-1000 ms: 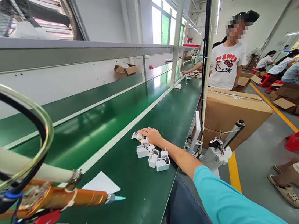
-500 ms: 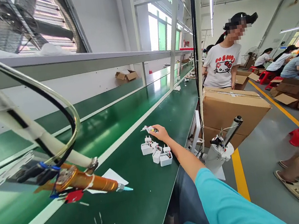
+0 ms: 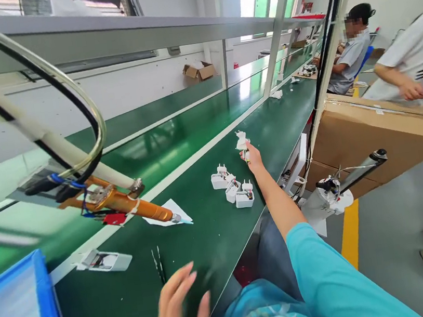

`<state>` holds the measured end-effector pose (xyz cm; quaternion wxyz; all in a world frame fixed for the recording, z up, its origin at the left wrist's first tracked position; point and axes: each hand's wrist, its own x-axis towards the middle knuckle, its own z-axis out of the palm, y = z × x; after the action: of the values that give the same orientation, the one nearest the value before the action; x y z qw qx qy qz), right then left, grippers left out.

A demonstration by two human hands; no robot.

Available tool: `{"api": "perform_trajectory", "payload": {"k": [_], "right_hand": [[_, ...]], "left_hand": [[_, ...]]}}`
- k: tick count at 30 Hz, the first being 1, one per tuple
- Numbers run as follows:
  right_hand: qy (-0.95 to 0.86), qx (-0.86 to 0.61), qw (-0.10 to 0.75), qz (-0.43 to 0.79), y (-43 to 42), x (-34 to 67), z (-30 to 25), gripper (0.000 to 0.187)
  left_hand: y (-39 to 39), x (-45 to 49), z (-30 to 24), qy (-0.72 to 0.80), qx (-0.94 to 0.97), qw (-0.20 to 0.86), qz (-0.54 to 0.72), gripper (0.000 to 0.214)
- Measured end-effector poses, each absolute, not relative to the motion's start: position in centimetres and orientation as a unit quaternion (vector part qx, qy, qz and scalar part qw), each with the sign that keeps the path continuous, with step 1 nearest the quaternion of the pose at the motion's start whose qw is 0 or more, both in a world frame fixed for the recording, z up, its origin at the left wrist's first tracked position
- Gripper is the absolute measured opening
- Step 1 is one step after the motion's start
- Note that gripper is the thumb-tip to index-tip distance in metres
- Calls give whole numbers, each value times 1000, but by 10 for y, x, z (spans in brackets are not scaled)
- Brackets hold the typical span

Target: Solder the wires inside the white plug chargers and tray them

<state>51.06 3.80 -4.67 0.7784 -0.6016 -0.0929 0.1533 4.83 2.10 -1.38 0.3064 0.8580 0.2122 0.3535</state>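
Observation:
My right hand (image 3: 254,159) reaches out over the green bench and is closed on a white plastic plug part (image 3: 242,141) with small wires or components. Just nearer to me stand several open white plastic housings (image 3: 244,199) with plug pieces and wires in them. My left hand (image 3: 181,309) is above the bench's near edge, fingers spread, holding nothing. Beyond it lies a pair of dark tweezers (image 3: 158,264). A longer white housing (image 3: 104,261), open on top, rests farther left.
An orange dispenser (image 3: 140,209) with a blue nozzle hangs over white paper (image 3: 173,206). A blue-rimmed tray (image 3: 45,307) is at lower left. Brown cartons (image 3: 380,124) and a white cylindrical device (image 3: 327,200) stand to the right, where a person (image 3: 415,67) stands behind the cartons.
My view has turned left and down. My left hand has come into view, open. My right hand has raised the white plug part, which shows more fully. The standing person has shifted right.

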Motion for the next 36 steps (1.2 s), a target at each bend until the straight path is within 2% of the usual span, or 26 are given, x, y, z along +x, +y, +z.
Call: {"api": "perform_trajectory", "payload": {"k": [4,9,11,16,20,23,27,36], "right_hand": [[-70,-563,806,171,39,511,-45,40],[-69,-535,820,189,45,505,-44,40],[-68,-527,826,188,47,504,-44,41],[-56,-515,835,186,53,503,-43,43],[-58,-515,834,188,54,502,-45,43],[-61,-520,831,189,54,501,-46,43],[-63,-527,826,189,53,500,-46,46],[-80,-539,818,183,50,498,-44,46]], "left_hand": [[20,159,-19,132,916,268,269,73],[34,257,-26,196,916,272,220,95],[38,273,-25,219,916,274,194,97],[57,270,-21,205,927,281,140,88],[82,250,-20,114,941,294,127,96],[97,242,-18,80,953,249,155,105],[112,246,-16,84,966,202,140,127],[129,275,-3,66,962,264,27,143]]}}
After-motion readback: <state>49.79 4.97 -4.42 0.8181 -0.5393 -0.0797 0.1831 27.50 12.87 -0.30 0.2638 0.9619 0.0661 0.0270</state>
